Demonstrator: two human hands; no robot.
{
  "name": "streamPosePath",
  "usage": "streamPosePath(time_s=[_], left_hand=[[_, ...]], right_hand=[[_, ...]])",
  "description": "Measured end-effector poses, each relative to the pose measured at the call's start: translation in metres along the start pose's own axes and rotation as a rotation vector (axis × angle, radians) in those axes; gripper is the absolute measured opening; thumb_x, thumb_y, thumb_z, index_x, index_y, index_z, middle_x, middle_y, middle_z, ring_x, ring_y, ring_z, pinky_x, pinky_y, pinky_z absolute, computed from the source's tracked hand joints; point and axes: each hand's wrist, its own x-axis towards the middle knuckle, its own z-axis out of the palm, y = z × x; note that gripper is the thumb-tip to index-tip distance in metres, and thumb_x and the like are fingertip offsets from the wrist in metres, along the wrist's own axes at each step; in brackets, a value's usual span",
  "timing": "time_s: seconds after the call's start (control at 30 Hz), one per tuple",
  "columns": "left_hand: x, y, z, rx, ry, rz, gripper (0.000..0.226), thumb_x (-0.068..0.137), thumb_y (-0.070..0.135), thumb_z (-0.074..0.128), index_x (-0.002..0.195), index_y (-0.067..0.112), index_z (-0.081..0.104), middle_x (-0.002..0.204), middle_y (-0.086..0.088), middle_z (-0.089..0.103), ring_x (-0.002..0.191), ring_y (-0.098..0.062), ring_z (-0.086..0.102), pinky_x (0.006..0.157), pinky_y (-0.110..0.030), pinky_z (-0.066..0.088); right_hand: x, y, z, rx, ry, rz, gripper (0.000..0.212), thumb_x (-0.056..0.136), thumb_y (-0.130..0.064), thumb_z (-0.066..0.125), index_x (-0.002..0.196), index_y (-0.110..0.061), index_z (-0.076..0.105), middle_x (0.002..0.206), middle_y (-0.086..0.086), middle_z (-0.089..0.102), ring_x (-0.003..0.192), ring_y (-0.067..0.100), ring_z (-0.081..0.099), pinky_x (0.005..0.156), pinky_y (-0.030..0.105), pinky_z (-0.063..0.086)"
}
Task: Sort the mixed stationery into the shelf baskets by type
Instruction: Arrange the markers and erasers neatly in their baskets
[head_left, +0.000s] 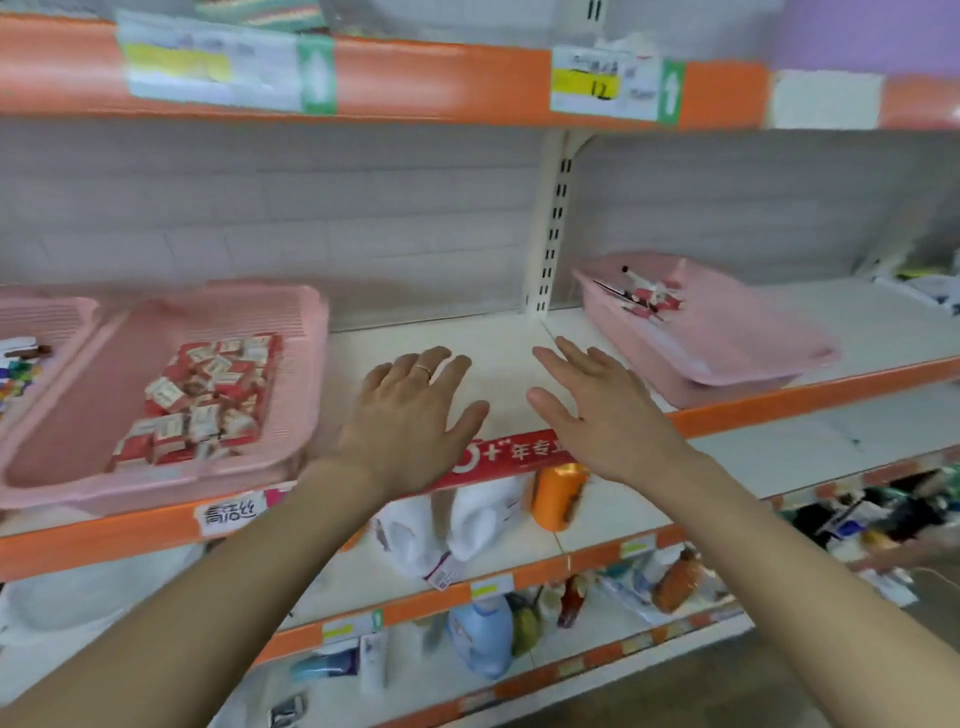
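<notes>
Three pink baskets stand on the white shelf (498, 343). The middle basket (301, 364) holds a heap of small red-and-white boxes (202, 400). At the far left, another basket (57, 322) contains small colourful items (18, 371). The right basket (727, 338) sits tilted and holds a few red-and-white pieces (649, 296) at its back. My left hand (410, 421) and my right hand (602, 410) hover side by side over the bare shelf between the baskets, fingers straight, holding nothing.
An orange shelf edge with price labels (608, 83) runs overhead. A slotted upright post (553, 223) divides the back wall. Lower shelves hold bottles, including an orange one (558, 493) and a blue one (480, 639), plus white packages (441, 525).
</notes>
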Motion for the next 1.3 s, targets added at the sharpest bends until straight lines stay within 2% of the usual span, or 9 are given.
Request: streamPosePath(time_s=[0.3,0.6,0.8,1.03,1.17,1.3], left_hand=[[0.056,0.117,0.017,-0.042,-0.005,0.149,0.060,0.099,0.059,0.026,0.151,0.029,0.033,0.159,0.002,0.032,0.144,-0.022,0.031,0.117,-0.037,0.020],[0.136,0.156,0.043,-0.086,-0.002,0.286,0.059,0.101,0.056,0.029,0.150,0.025,0.037,0.159,-0.001,0.034,0.144,-0.024,0.032,0.118,-0.039,0.019],[0.194,0.167,0.057,-0.092,0.012,0.349,0.058,0.100,0.055,0.032,0.146,0.022,0.042,0.157,-0.004,0.037,0.141,-0.026,0.036,0.115,-0.039,0.023],[0.240,0.175,0.072,-0.100,-0.018,0.357,0.058,0.100,0.052,0.035,0.148,0.020,0.038,0.159,-0.003,0.034,0.144,-0.025,0.032,0.116,-0.037,0.019],[0.269,0.181,0.084,-0.036,-0.020,0.319,0.054,0.100,0.037,0.042,0.149,0.017,0.036,0.156,-0.004,0.037,0.140,-0.028,0.035,0.114,-0.037,0.019],[0.299,0.192,0.098,-0.032,-0.096,0.215,0.048,0.095,0.021,0.049,0.141,0.011,0.043,0.149,-0.007,0.041,0.132,-0.032,0.040,0.109,-0.037,0.026]], right_hand=[[-0.028,0.110,-0.044,-0.031,0.037,0.116,0.061,0.100,-0.057,0.031,0.155,-0.034,0.019,0.165,-0.007,0.010,0.151,0.021,0.008,0.121,0.049,0.013],[-0.001,0.174,-0.046,-0.025,0.073,0.222,0.057,0.100,-0.050,0.039,0.152,-0.032,0.029,0.163,-0.002,0.020,0.150,0.027,0.016,0.118,0.051,0.023],[0.040,0.210,-0.056,0.012,0.057,0.276,0.057,0.100,-0.046,0.043,0.154,-0.033,0.027,0.164,-0.004,0.018,0.150,0.024,0.014,0.120,0.051,0.018],[0.078,0.243,-0.054,-0.009,-0.001,0.277,0.058,0.099,-0.048,0.044,0.153,-0.032,0.029,0.163,-0.001,0.021,0.149,0.025,0.018,0.119,0.048,0.021],[0.109,0.266,-0.055,-0.043,-0.027,0.211,0.057,0.099,-0.042,0.048,0.152,-0.031,0.031,0.162,0.000,0.025,0.145,0.025,0.026,0.116,0.046,0.028],[0.146,0.296,-0.052,-0.015,-0.092,0.104,0.057,0.096,-0.031,0.053,0.150,-0.033,0.035,0.153,-0.001,0.041,0.128,0.027,0.047,0.104,0.044,0.044]])
